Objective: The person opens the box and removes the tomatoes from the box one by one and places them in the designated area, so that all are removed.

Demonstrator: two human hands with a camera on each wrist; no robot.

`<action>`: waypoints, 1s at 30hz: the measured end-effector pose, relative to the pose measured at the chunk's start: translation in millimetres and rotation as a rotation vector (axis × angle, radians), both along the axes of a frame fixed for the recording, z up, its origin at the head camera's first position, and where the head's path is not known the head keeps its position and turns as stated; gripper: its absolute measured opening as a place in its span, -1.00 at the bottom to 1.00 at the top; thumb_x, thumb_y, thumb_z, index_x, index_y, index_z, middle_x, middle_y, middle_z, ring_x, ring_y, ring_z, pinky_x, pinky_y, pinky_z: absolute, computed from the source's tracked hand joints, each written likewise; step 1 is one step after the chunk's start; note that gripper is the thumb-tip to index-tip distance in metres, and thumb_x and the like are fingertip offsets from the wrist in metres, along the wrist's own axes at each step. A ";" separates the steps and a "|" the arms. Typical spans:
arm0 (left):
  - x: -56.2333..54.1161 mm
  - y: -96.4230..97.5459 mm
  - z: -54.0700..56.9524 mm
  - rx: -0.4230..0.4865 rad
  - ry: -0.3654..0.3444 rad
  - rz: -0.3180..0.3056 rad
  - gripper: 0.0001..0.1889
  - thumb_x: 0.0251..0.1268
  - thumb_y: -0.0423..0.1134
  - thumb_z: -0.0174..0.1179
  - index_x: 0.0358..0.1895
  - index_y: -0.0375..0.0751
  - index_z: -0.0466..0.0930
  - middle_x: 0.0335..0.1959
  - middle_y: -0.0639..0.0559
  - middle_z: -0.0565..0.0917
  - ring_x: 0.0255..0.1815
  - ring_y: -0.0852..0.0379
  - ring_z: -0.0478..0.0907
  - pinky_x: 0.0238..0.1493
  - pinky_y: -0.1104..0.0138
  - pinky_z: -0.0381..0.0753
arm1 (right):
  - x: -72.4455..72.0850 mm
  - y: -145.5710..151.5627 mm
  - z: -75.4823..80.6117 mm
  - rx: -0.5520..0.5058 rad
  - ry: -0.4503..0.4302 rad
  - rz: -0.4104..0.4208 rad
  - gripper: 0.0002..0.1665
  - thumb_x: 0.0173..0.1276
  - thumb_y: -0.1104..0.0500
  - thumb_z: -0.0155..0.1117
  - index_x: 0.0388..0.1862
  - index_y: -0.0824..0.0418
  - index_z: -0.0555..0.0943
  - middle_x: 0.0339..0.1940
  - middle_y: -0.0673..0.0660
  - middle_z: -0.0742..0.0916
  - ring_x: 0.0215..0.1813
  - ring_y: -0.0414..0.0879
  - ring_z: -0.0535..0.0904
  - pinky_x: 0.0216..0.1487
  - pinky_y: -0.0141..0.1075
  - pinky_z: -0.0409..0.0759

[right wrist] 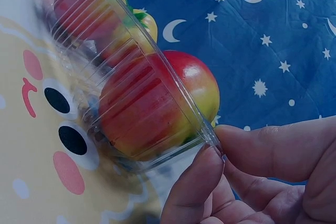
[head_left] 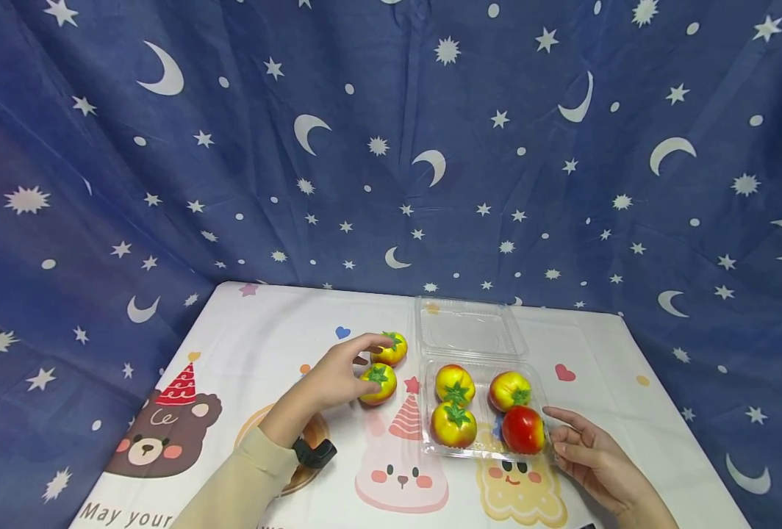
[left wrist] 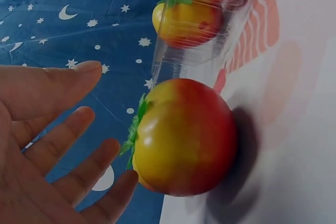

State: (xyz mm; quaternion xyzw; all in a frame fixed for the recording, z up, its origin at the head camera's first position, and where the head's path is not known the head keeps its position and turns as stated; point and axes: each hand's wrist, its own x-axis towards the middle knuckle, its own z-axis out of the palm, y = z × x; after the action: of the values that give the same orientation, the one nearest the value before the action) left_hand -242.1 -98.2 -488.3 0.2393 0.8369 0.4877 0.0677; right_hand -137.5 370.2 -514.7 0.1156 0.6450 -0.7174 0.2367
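My left hand reaches over two red-and-yellow tomatoes with green leafy tops, its fingers spread and loosely bent. The thumb overlaps the nearer tomato in the head view, and the fingertips overlap the farther tomato. In the left wrist view the fingers stand beside one tomato, not wrapped round it. On the right, my right hand pinches the front right rim of a clear plastic box between thumb and finger. Several tomatoes sit inside in two columns; one shows its red side up.
The box's clear lid lies folded back behind it. A white tablecloth with cartoon prints covers the table. Behind and at both sides hangs a blue curtain with moons and stars. A black strap circles my left wrist.
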 end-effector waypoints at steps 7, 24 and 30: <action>-1.2 0.9 -4.3 -0.031 -0.001 0.016 -0.26 0.17 -0.42 0.55 0.46 -0.05 0.54 0.36 0.06 0.67 0.37 -0.09 0.58 0.41 -0.09 0.64 | 1.3 0.2 0.5 0.023 -0.007 -0.012 -0.47 0.62 0.30 0.21 0.24 -0.37 0.52 -0.11 -0.09 0.70 -0.10 -0.20 0.61 0.07 -0.47 0.73; 1.4 -15.0 -28.9 -0.025 -0.079 0.019 -0.17 0.01 -0.36 0.67 0.43 -0.04 0.52 0.27 -0.01 0.66 0.30 -0.09 0.63 0.16 0.14 0.81 | 4.6 -0.3 -1.8 -0.020 0.004 0.015 -0.44 0.60 0.35 0.17 0.27 -0.33 0.51 -0.12 -0.09 0.68 -0.14 -0.19 0.58 -0.01 -0.48 0.69; 1.1 -12.2 -29.7 -0.024 -0.091 0.028 -0.26 0.14 -0.38 0.59 0.42 -0.03 0.52 0.26 0.03 0.68 0.30 -0.04 0.64 0.19 0.17 0.80 | 1.5 0.7 0.5 0.000 0.011 0.012 -0.45 0.61 0.33 0.19 0.32 -0.29 0.47 -0.11 -0.08 0.68 -0.11 -0.18 0.59 0.02 -0.47 0.71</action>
State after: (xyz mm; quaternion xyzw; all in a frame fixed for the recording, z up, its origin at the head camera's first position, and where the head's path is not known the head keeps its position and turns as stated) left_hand -241.0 -110.4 -518.0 0.2044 0.8421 0.4887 0.1016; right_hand -136.0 370.9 -514.2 0.1078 0.6471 -0.7165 0.2372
